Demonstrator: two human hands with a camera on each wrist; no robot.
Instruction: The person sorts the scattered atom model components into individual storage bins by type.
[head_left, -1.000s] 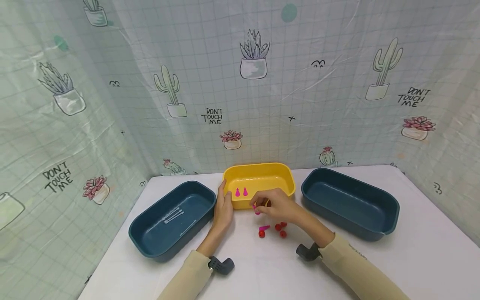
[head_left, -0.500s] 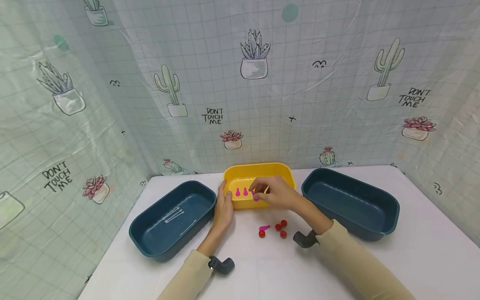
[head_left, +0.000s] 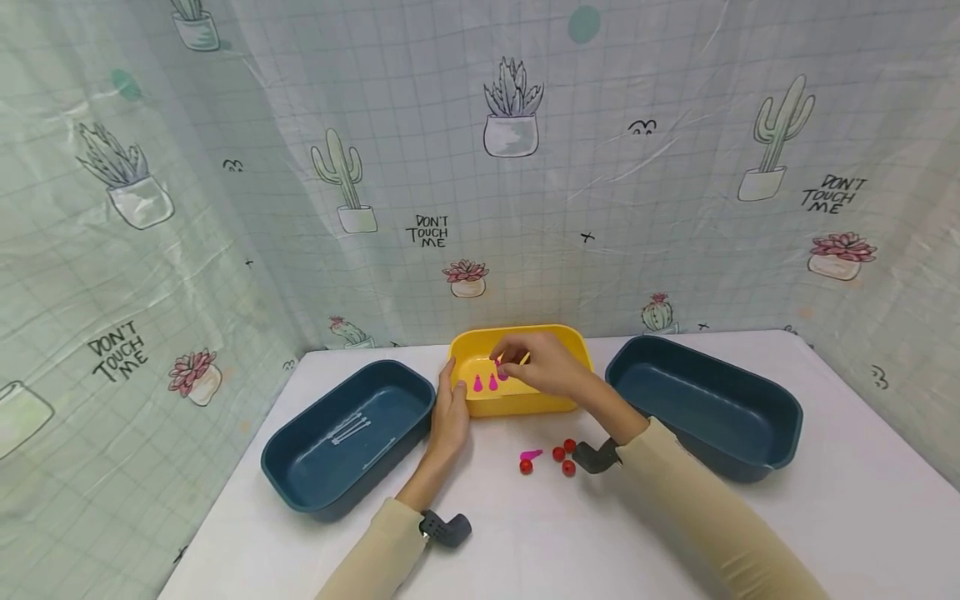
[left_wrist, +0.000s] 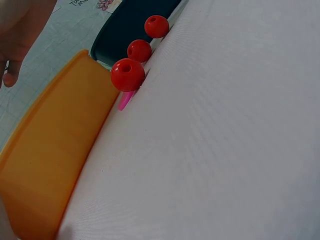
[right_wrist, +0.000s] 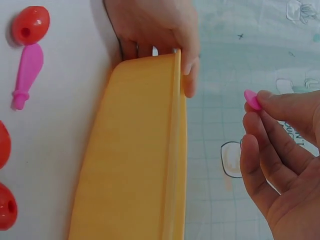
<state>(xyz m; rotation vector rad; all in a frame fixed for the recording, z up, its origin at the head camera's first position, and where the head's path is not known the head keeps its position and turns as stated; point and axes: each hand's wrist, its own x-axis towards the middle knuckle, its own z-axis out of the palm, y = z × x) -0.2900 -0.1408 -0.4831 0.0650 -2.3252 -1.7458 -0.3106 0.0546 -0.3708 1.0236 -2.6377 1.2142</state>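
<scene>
Four pink pieces, four red beads, one yellow tray, two blue trays.

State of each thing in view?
Left hand: gripping the yellow bin.
Right hand: pinching a pink piece.
Yellow bin: upright, two pink pieces inside.
Left blue bin: upright, white sticks inside.
Right blue bin: upright.
Four red beads: loose on table.
Loose pink piece: lying on table.

- The small piece I pinch is bright pink.
- The two pieces in my tray are also pink.
- My tray is plain yellow.
- The beads are glossy red.
- The outer trays are dark blue.
- The sticks are whitish.
- My sleeves are beige.
- The table is white.
- The curtain is pale grey-green, printed with a grid, potted cacti, pinkish-red succulents and black lettering.
</scene>
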